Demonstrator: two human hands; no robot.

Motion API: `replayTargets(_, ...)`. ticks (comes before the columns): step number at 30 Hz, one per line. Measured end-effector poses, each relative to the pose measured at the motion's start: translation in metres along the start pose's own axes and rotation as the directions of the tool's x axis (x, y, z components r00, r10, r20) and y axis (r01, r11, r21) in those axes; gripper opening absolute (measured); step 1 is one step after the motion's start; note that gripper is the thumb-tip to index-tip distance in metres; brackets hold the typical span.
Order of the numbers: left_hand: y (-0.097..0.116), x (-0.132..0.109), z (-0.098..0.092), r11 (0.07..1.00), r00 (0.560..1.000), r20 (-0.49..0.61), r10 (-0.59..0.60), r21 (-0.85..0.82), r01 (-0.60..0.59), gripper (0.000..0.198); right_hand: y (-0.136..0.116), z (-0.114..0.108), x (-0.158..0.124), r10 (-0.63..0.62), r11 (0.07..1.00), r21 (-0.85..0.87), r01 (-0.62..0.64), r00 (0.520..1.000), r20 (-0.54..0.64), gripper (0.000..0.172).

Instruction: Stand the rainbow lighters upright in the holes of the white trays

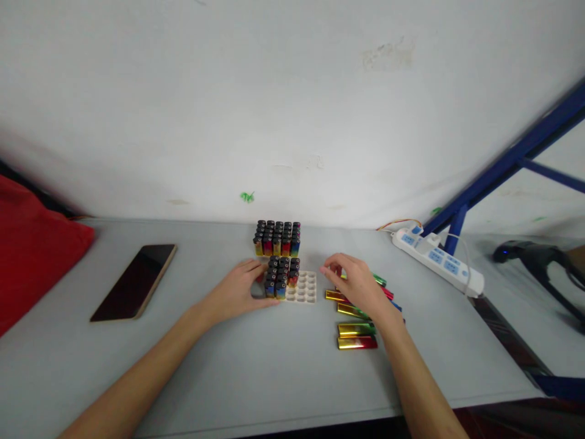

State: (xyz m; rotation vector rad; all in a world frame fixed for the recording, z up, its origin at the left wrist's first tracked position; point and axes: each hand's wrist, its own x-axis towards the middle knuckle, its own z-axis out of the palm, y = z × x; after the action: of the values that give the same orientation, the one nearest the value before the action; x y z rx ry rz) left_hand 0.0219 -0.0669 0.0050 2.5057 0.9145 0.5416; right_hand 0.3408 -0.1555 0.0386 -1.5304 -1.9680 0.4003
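Note:
My left hand (235,285) is curved round the left side of a white moulded tray (308,288) with round pockets. Its thumb lies along the front edge, its fingers behind. Black-topped lighters (280,277) stand upright in the tray's left part; the pockets on the right hold none. To the right, my right hand (354,280) hovers over a loose spread of shiny lighters, fingers bent with a gap between thumb and forefinger; no lighter shows in its grasp. A gold-and-green lighter (356,330) and a gold-and-red lighter (357,343) lie flat nearest me.
Behind the tray stands a full block of upright lighters (277,239). A phone (134,283) lies at left near a red cloth item (36,250). On the right are a white power strip (439,259), a blue metal frame (503,158) and a black device (539,268).

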Motion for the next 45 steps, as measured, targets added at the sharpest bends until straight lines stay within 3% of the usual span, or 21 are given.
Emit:
replayTargets(4,0.001,0.0,-0.001,1.0,1.0,-0.002,0.0,0.007,0.0,0.048,0.015,-0.017,-0.007,0.013,1.0,0.028,-0.013,1.0,0.017,0.01)
replayTargets(12,0.002,0.001,-0.001,1.0,1.0,0.005,0.004,0.03,-0.004,0.047,0.055,-0.034,-0.039,0.156,0.966,-0.228,-0.122,0.978,0.136,0.017)
replayTargets(19,0.002,0.001,-0.001,0.999,1.0,0.023,0.004,0.043,-0.005,0.045,0.053,-0.04,-0.029,0.179,0.962,-0.233,-0.14,0.971,0.156,0.012)
replayTargets(21,0.001,0.001,-0.001,0.999,1.0,0.015,0.01,0.045,-0.011,0.046,0.05,-0.039,-0.026,0.18,0.977,-0.136,-0.164,0.976,0.118,0.009)
replayTargets(24,0.001,0.001,-0.001,0.999,1.0,0.004,0.017,0.042,-0.017,0.049,0.043,-0.034,-0.021,0.229,0.951,0.203,-0.232,0.973,0.039,0.02)
replayTargets(27,0.001,0.001,-0.001,1.0,1.0,0.004,0.007,0.025,-0.007,0.049,0.028,-0.024,-0.013,0.321,0.787,0.561,-0.255,0.947,-0.019,0.039)
replayTargets(31,0.001,0.0,0.0,1.0,1.0,0.016,-0.014,0.013,0.014,0.047,0.001,-0.01,0.005,0.37,0.532,0.826,-0.185,0.929,-0.031,0.053)
replayTargets(33,0.0,0.0,0.001,1.0,1.0,0.024,-0.018,0.007,0.018,0.049,-0.013,-0.003,0.014,0.327,0.431,0.883,-0.185,0.944,0.038,0.055)
replayTargets(36,0.0,0.001,0.001,1.0,1.0,0.023,-0.017,-0.002,0.017,0.052,-0.03,0.01,0.023,0.276,0.35,0.91,-0.221,0.953,0.125,0.058)
replayTargets(41,0.002,0.0,-0.001,1.0,1.0,0.012,-0.007,0.005,0.007,0.048,-0.042,0.034,0.023,0.258,0.339,0.907,-0.25,0.952,0.165,0.06)
replayTargets(45,0.003,0.0,-0.002,1.0,1.0,0.009,-0.003,0.009,0.003,0.047,-0.044,0.04,0.013,0.239,0.33,0.903,-0.275,0.95,0.202,0.058)
